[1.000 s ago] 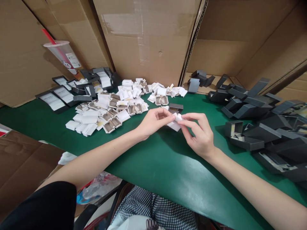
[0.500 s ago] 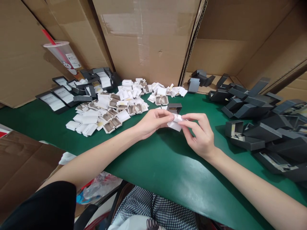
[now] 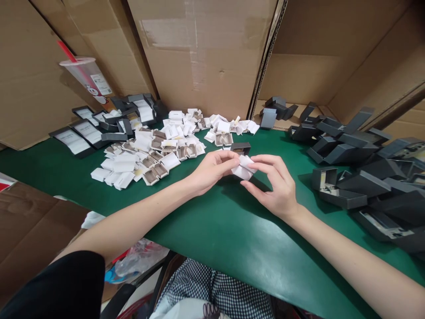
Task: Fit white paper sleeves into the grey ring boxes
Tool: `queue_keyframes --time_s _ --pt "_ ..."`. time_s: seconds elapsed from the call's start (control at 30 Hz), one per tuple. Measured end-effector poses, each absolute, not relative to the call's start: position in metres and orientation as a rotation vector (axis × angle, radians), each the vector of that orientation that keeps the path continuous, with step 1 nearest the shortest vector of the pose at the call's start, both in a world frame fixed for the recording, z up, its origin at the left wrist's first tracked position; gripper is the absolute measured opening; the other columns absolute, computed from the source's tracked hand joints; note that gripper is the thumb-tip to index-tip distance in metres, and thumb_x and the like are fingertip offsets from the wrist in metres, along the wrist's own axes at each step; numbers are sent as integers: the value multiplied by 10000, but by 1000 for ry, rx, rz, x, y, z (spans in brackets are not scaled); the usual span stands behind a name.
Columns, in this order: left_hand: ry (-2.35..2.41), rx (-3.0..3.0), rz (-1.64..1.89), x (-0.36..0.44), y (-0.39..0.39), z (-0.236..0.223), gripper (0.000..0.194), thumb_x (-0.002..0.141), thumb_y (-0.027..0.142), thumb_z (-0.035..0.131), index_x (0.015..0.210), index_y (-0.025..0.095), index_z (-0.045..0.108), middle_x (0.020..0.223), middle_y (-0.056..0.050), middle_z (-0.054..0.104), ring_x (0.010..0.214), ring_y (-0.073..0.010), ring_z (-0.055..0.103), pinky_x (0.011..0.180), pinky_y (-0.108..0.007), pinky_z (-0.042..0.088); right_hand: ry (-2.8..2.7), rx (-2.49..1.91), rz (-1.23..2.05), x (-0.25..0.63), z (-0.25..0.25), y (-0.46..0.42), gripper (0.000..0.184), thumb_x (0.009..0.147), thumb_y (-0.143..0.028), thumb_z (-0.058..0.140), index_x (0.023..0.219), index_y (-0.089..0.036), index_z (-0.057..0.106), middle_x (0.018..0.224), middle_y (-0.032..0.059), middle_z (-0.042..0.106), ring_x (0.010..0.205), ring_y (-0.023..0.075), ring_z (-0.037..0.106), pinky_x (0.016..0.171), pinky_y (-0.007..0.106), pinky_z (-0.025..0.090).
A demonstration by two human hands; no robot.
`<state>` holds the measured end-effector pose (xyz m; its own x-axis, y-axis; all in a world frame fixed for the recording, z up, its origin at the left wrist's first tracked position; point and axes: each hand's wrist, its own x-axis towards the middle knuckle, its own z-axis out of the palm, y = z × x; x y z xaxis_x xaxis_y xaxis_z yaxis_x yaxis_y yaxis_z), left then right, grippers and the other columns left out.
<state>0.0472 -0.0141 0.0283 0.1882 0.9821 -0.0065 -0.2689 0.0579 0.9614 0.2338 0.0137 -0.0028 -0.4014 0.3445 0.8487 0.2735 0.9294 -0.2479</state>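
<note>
The left hand (image 3: 217, 166) pinched a small folded white card piece (image 3: 243, 168) between thumb and fingers, its far end concealed by those fingers; the right hand (image 3: 274, 186) laid its fingertips on the piece's opposite side, the thumb spread below and just beside its lower edge, so that whether this hand gripped or merely pressed could not be told; the piece was held above the green tabletop (image 3: 232, 235), in front of a dark hinged box (image 3: 241, 147) whose lower part was screened by the left hand and the piece; to the left lay a heap of white card trays (image 3: 124, 164), overlapping so closely that single outlines were often lost, and bordered by open black boxes (image 3: 81, 133) with white linings, the print on which was too small to read; to the right, black boxes (image 3: 345, 153) were piled, the outermost cut off by the frame, their contents indistinct; a lidded cup (image 3: 83, 73) with a red straw leaned at the far left; below the table edge, a plastic bag (image 3: 141, 257) was partly hidden by the left arm.
</note>
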Motion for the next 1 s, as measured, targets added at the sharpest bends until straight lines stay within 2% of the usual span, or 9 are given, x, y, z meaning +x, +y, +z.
queue_keyframes --time_s 0.23,0.47,0.57,0.73,0.87,1.0 --pt "898 1061 1232 48 -14 23 229 732 303 779 793 121 653 822 -14 653 751 -104 611 773 -281 502 -2013 -447 81 233 -2 13 361 824 -162 664 1171 -222 581 1128 132 641 1026 266 635 831 446 563" --pt "934 1027 1250 49 -16 24 258 689 294 808 734 122 621 770 6 640 704 -89 610 739 -271 525 -2052 -451 56 236 -2 15 387 821 -279 696 1188 -232 581 1153 138 655 1031 286 649 810 466 571" --pt "932 1032 1247 50 -16 24 268 688 292 809 713 117 607 766 8 636 704 -88 614 747 -279 537 -2021 -458 61 236 -2 15 323 829 -229 683 1142 -244 604 1126 123 666 1013 271 654 787 452 575" --pt "919 1038 1234 50 -16 25 261 702 280 798 759 119 602 806 0 645 725 -95 625 751 -285 550 -1992 -441 45 235 1 15 270 817 -168 685 1068 -245 627 1084 107 677 969 249 661 763 424 566" --pt "947 1140 1273 47 -13 24 229 759 302 747 813 123 614 863 -25 642 767 -113 628 731 -281 557 -1945 -494 73 234 2 15 313 804 -203 708 1095 -225 596 1026 104 696 949 258 669 772 434 548" --pt "1087 1367 1390 42 -7 19 191 793 304 700 839 136 623 908 -34 622 715 -97 591 689 -257 532 -1933 -555 125 235 1 19 246 811 -218 699 1038 -229 605 966 79 699 908 244 662 772 419 543"
